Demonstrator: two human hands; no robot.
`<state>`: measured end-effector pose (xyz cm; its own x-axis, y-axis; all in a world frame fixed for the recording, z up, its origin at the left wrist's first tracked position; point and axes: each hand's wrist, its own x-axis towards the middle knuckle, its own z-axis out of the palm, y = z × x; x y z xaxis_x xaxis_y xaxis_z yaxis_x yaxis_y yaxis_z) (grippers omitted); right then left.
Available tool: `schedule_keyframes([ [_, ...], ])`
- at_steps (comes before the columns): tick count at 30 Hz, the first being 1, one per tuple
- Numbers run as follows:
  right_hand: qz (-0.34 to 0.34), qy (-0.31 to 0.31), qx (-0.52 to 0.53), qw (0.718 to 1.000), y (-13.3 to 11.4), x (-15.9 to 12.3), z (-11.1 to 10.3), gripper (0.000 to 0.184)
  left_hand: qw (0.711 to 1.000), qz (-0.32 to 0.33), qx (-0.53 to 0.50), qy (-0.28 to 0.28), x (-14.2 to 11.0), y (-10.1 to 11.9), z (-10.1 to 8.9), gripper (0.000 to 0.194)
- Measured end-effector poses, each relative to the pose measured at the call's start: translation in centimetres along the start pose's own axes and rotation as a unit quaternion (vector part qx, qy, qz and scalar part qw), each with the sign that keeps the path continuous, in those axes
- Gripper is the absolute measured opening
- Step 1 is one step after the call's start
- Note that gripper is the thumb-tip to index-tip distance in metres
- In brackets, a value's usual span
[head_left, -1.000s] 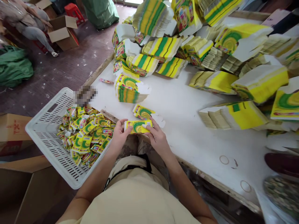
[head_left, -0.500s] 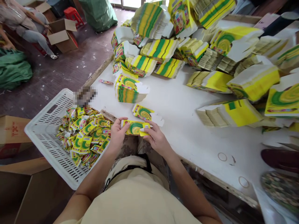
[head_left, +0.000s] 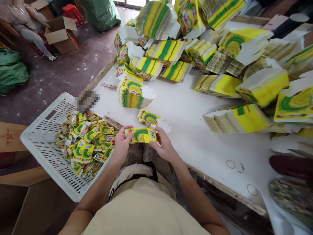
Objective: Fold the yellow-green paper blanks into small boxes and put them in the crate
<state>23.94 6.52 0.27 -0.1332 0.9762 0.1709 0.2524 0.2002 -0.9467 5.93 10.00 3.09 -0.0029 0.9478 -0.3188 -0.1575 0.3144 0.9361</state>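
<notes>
A small yellow-and-green carton (head_left: 141,135) is held between both hands just over the near table edge. My left hand (head_left: 121,145) pinches its left end, fingers closed on it. My right hand (head_left: 163,146) grips its right end, where a barcode shows. Another flat carton blank (head_left: 149,118) lies on the white table (head_left: 190,130) just beyond. To the left, a white slotted basket (head_left: 46,130) holds several folded cartons of the same print.
Stacks of flat yellow-green carton blanks (head_left: 133,93) crowd the table's far side and right. Cardboard boxes (head_left: 61,34) and green sacks (head_left: 12,70) sit on the floor at left, where another person (head_left: 29,27) sits. Brown boxes (head_left: 14,140) stand beside the basket.
The carton has been turned in my hands: its end flap is now closed and the barcode side faces up. Both hands stayed at the table edge.
</notes>
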Motion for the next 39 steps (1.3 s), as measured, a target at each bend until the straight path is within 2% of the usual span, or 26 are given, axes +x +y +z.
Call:
schedule_keyframes([
  [3, -0.047, -0.021, -0.062, 0.997, -0.1, 0.1, 0.1, 0.058, 0.998, 0.011, 0.057, -0.009, 0.0, 0.3, 0.1, 0.036],
  [5, -0.052, -0.035, -0.09, 0.994, -0.1, 0.2, 0.3, 0.062, 0.998, 0.014, 0.068, -0.009, 0.0, 0.3, 0.3, 0.036],
  [10, -0.032, -0.058, -0.115, 0.991, -0.2, 0.4, 0.5, 0.061, 1.0, -0.003, 0.01, -0.003, 0.2, 0.0, 0.3, 0.038],
  [14, -0.041, -0.066, -0.143, 0.987, -0.3, 0.7, 0.0, 0.046, 0.998, -0.017, -0.055, 0.02, 0.5, -0.1, 0.4, 0.043],
  [18, -0.081, -0.05, -0.141, 0.985, -0.5, 0.8, -0.7, 0.026, 0.996, -0.032, -0.077, 0.025, 0.6, -0.1, 0.5, 0.047],
  [22, -0.085, -0.051, -0.124, 0.987, -0.8, 0.7, -1.0, 0.017, 0.997, -0.036, -0.063, 0.026, 0.3, -0.1, 0.4, 0.048],
  [25, -0.077, -0.01, -0.095, 0.992, -0.9, 0.6, -0.8, 0.012, 0.999, -0.043, -0.023, 0.009, -0.1, 0.0, 0.3, 0.047],
  [27, -0.068, 0.024, -0.068, 0.995, -0.7, 0.5, -0.5, 0.019, 0.999, -0.038, -0.009, -0.004, -0.3, 0.2, 0.2, 0.046],
  [31, -0.048, 0.026, -0.041, 0.998, 0.2, 0.1, 0.1, 0.061, 0.999, -0.031, -0.002, -0.034, -0.5, 0.4, 0.1, 0.043],
  [33, -0.043, 0.032, -0.048, 0.997, 0.7, 0.0, 0.6, 0.063, 0.999, -0.022, 0.009, -0.034, -0.6, 0.2, 0.2, 0.042],
  [37, -0.038, 0.066, -0.091, 0.993, 0.8, 0.0, 2.1, 0.054, 1.0, 0.001, 0.025, -0.018, -0.7, -0.6, 0.5, 0.041],
  [39, -0.033, 0.061, -0.088, 0.994, 0.7, 0.1, 2.6, 0.064, 0.999, -0.005, 0.043, -0.023, -0.5, -0.6, -0.1, 0.04],
])
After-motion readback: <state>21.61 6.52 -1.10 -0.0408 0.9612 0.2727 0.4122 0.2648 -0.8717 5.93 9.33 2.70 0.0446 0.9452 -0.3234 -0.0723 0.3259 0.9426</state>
